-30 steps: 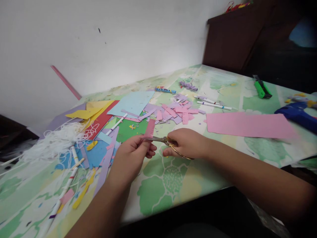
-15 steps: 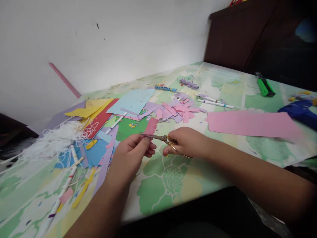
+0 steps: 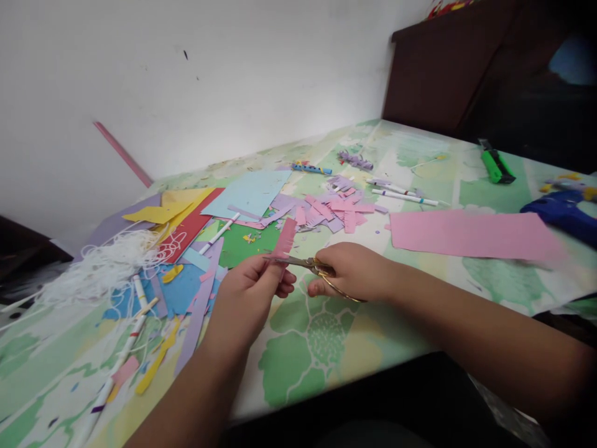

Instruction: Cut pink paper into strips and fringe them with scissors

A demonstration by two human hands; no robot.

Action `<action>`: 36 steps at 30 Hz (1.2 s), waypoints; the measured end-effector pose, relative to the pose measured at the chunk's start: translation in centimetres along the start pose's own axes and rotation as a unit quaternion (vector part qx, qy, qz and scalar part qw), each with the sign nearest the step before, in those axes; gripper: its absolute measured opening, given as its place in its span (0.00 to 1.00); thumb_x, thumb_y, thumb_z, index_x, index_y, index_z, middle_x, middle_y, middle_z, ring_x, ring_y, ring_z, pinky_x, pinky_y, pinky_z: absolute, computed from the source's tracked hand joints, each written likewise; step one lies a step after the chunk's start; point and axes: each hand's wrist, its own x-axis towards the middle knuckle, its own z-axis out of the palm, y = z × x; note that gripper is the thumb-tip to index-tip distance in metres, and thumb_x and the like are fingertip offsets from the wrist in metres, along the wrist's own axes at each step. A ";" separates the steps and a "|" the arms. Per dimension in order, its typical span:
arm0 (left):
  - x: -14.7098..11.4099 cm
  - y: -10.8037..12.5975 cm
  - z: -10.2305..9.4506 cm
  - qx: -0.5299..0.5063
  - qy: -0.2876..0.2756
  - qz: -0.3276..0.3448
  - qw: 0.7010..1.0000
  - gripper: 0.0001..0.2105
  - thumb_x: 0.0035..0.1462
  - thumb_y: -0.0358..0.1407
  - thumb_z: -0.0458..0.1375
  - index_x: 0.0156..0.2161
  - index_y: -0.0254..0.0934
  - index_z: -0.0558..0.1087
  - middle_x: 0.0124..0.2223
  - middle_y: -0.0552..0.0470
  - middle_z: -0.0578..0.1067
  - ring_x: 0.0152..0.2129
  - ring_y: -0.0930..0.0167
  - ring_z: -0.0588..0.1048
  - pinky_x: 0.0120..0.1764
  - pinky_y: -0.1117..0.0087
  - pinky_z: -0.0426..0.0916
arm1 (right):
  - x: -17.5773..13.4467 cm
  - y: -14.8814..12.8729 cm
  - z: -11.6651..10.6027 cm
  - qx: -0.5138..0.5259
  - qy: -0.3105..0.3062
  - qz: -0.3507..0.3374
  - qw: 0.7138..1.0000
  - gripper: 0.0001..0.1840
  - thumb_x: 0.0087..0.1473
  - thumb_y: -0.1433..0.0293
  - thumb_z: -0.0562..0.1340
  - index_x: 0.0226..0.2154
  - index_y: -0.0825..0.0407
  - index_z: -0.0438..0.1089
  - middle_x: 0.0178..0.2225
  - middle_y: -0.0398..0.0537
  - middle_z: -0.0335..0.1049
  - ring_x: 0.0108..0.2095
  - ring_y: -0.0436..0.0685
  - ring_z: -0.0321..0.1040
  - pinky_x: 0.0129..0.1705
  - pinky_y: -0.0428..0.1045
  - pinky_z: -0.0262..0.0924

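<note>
Between the thumb and fingers of my left hand [image 3: 252, 289] is the lower end of a small pink paper strip [image 3: 285, 238], its right edge cut into a fringe. My right hand [image 3: 352, 270] is closed round the gold handles of a pair of scissors [image 3: 303, 262]. The blades lie across the strip just above my left thumb and point left. Beyond my hands rests a loose pile of fringed pink and lilac paper pieces [image 3: 336, 208]. A larger pink paper sheet [image 3: 466, 234] lies to the right of my right hand.
White string [image 3: 107, 267] lies tangled at the left beside coloured sheets, including a light blue sheet [image 3: 249, 193]. White sticks [image 3: 405, 197], a green box cutter [image 3: 497, 163] and a blue tool [image 3: 559, 211] are farther right. A wall and dark furniture [image 3: 433, 74] border the table.
The pink strip now stands more upright and leans less to the right in my left hand. Both hands keep nearly the same place, with the scissors still across the strip.
</note>
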 end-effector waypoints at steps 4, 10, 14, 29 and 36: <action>0.0 0.0 0.0 0.024 0.007 0.009 1.000 0.09 0.45 0.38 0.51 0.24 0.35 0.68 0.21 0.55 0.71 0.18 0.75 0.69 0.25 0.73 0.64 | 0.2 0.0 0.1 -0.002 -0.002 0.004 1.000 0.27 0.40 0.46 0.46 0.20 0.54 0.60 0.18 0.43 0.59 0.18 0.47 0.50 0.19 0.43 0.39; 0.0 0.6 -0.1 0.017 0.004 -0.011 1.000 0.08 0.44 0.37 0.52 0.23 0.34 0.68 0.21 0.53 0.71 0.18 0.74 0.69 0.26 0.72 0.65 | 0.4 0.1 0.2 -0.011 0.001 0.009 1.000 0.28 0.39 0.46 0.46 0.20 0.54 0.61 0.17 0.43 0.59 0.18 0.47 0.50 0.18 0.43 0.39; 0.0 0.4 0.0 -0.009 0.001 -0.017 1.000 0.07 0.43 0.37 0.52 0.23 0.34 0.68 0.21 0.54 0.71 0.18 0.74 0.69 0.25 0.72 0.65 | 0.4 0.2 0.1 -0.010 0.008 0.017 1.000 0.28 0.39 0.46 0.47 0.21 0.54 0.62 0.18 0.43 0.60 0.18 0.47 0.51 0.19 0.43 0.39; -0.2 0.4 0.0 0.017 0.018 0.002 1.000 0.08 0.44 0.37 0.52 0.23 0.34 0.68 0.21 0.54 0.71 0.18 0.76 0.69 0.25 0.74 0.64 | 0.1 -0.1 0.0 0.010 0.005 0.007 1.000 0.26 0.39 0.47 0.48 0.19 0.53 0.59 0.17 0.42 0.58 0.17 0.46 0.50 0.18 0.43 0.39; -0.2 0.6 -0.1 0.006 0.017 -0.022 1.000 0.08 0.44 0.37 0.52 0.24 0.34 0.68 0.22 0.53 0.71 0.19 0.74 0.69 0.26 0.71 0.65 | 0.4 0.1 0.1 0.012 0.013 0.007 1.000 0.25 0.39 0.47 0.49 0.18 0.53 0.57 0.16 0.41 0.58 0.18 0.46 0.50 0.18 0.42 0.39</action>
